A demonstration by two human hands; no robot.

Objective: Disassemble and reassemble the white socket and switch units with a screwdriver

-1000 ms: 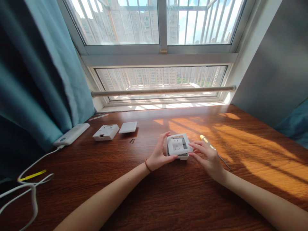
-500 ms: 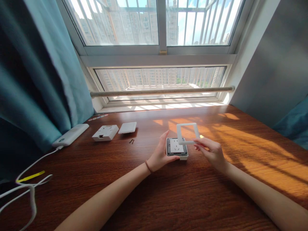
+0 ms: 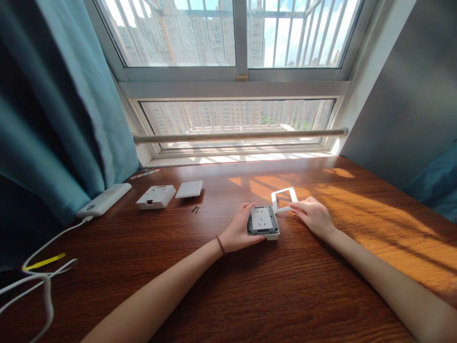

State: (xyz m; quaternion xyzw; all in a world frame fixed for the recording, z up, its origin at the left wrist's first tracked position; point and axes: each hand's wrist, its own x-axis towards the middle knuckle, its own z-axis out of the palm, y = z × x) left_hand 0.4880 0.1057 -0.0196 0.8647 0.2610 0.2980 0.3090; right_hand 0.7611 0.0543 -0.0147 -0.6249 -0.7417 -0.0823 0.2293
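A wall socket with a white face and a bare grey rim sits in a white mounting box on the table. My left hand is closed around its left side, the thumb along the near edge and the fingers at the far left corner. Between the thumb and fingers of my right hand is a thin white square frame, pinched at its near right corner. The frame is tilted and lies just beyond and right of the socket; whether it touches the table or the socket I cannot tell.
Left of the hands lie a white box, a white square plate and a few small screws. A white power bank with a cable and a yellow strip is farther left, by the curtain.
My right hand has moved the white frame right and down, away from above the socket. My left hand has closed in against the socket's side.
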